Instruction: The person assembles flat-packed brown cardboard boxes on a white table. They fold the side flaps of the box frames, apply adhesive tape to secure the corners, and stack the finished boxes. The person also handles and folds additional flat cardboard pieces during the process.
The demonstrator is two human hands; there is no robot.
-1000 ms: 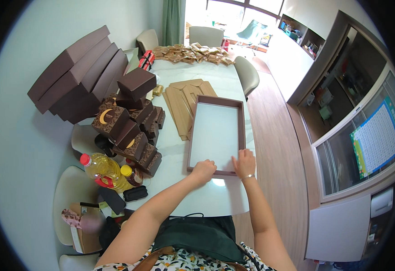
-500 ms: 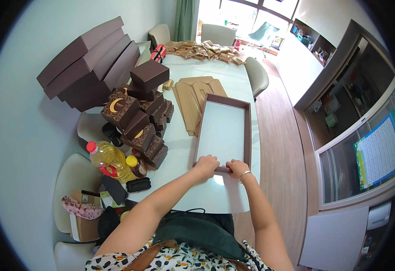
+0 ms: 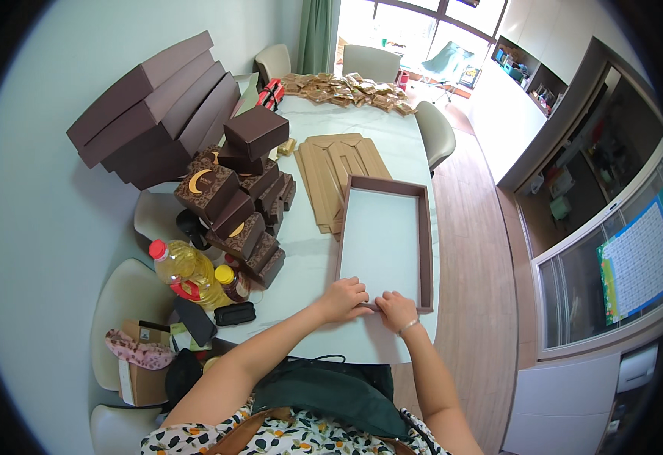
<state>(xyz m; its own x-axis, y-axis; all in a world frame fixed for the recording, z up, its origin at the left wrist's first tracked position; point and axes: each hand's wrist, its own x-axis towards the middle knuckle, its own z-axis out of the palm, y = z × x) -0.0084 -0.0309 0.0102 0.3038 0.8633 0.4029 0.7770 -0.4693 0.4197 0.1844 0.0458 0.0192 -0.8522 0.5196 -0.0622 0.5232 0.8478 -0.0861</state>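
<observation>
1. Left hand grip: fingers curled over the near rim of the shallow brown tray, pressing it.
2. Right hand grip: just beside, fingers resting flat on the same rim.
3. Tray lies on the white tabletop, right of the stacked brown boxes.

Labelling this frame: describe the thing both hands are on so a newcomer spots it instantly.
On the long white table, look at the near right end, beside the flat tan cardboard sheets. There lies a shallow rectangular brown tray-like box with a pale inside; left hand and right hand press its near edge. It alone is open and empty.
</observation>
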